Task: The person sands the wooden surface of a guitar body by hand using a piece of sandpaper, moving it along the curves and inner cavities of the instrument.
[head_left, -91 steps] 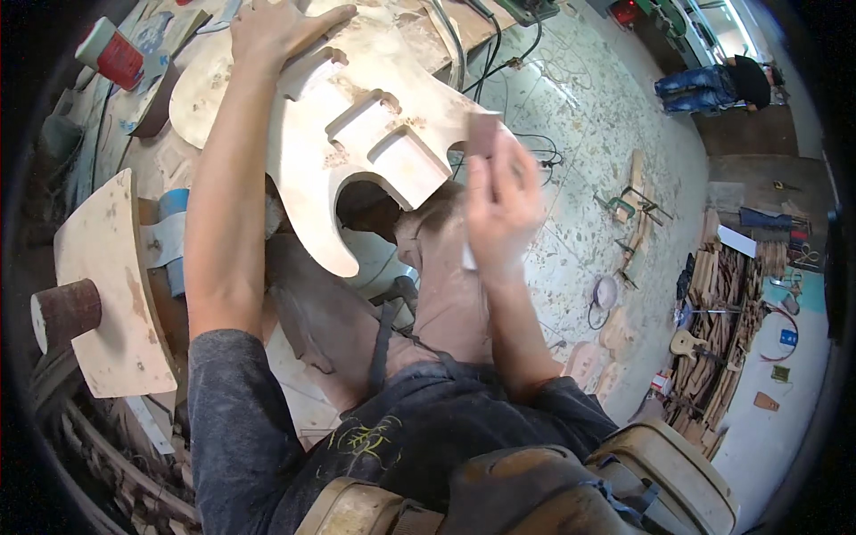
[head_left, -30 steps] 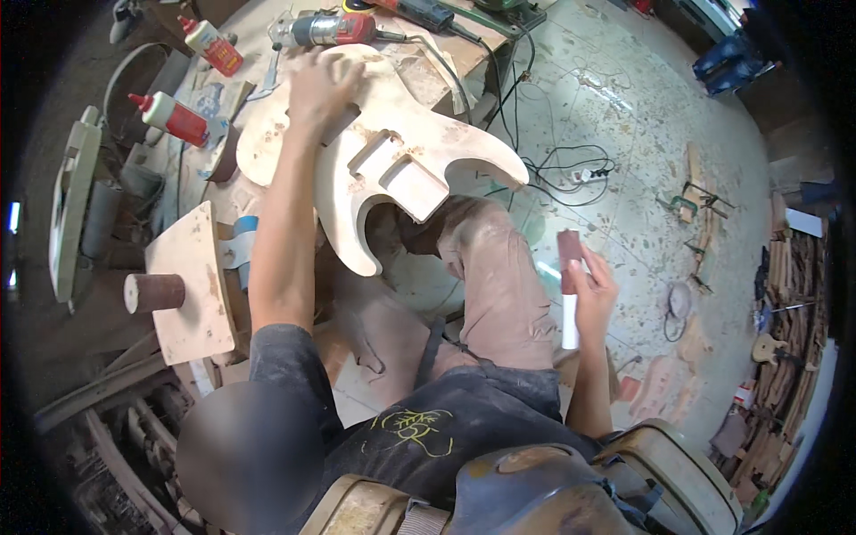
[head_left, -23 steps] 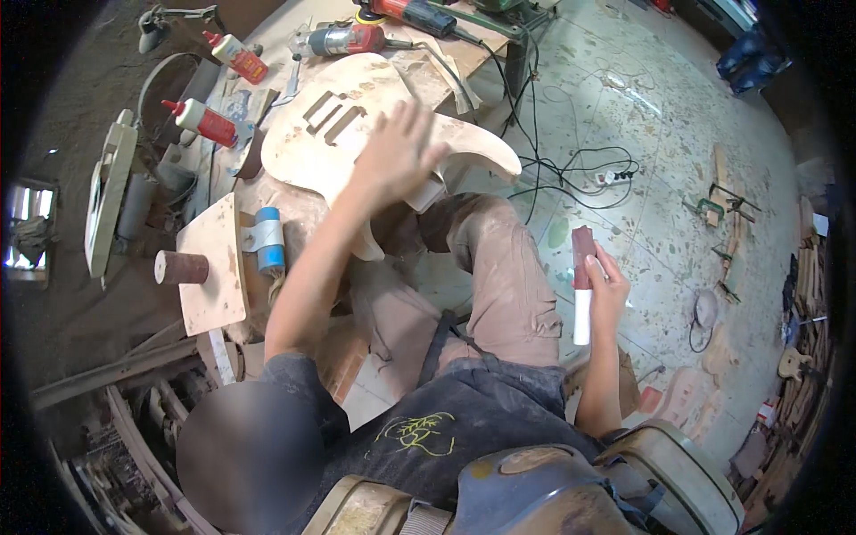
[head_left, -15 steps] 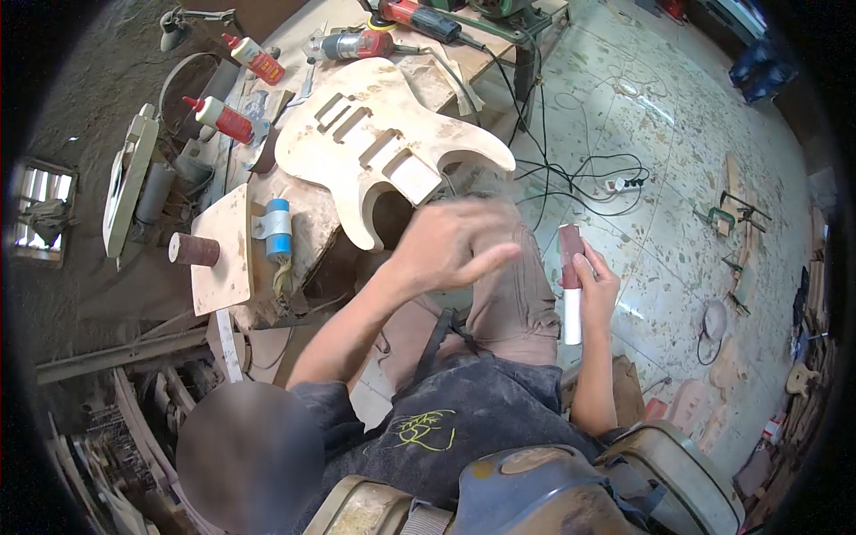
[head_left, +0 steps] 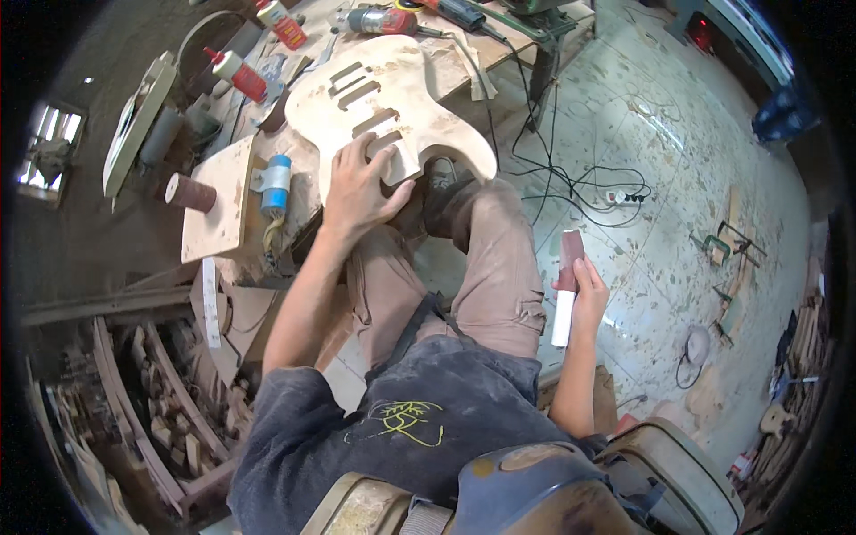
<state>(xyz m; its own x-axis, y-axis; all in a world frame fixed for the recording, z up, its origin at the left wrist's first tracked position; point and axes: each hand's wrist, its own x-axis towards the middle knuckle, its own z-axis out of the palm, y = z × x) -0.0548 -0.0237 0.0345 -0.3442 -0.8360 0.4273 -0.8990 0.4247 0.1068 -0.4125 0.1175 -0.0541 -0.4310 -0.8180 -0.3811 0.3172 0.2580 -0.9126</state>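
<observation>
A pale, unfinished electric guitar body point(head_left: 406, 85) with several routed cavities lies on the workbench. My left hand point(head_left: 357, 192) grips it beside the neck pocket, fingers on its upper face and thumb apart. The hand covers the near horn, and its underside grip is hidden. Out to the right, my right hand point(head_left: 590, 294) is closed on a sanding stick point(head_left: 564, 303). Reddish-brown abrasive covers the stick's upper part, while its lower part is white. The stick is held upright, away from the guitar body.
Glue bottles point(head_left: 239, 75) and a red-grey power tool point(head_left: 379, 20) occupy the bench's far side. A sanding drum point(head_left: 191, 193) sticks out from a wooden board point(head_left: 218, 201) beside a blue cylinder point(head_left: 275, 185). Tangled black cables point(head_left: 571, 183) lie on the floor; clamps point(head_left: 718, 245) stand farther right.
My left hand has moved from above my lap left onto the guitar body. The guitar body has shifted slightly on the bench. My right hand keeps hold of the sanding stick.
</observation>
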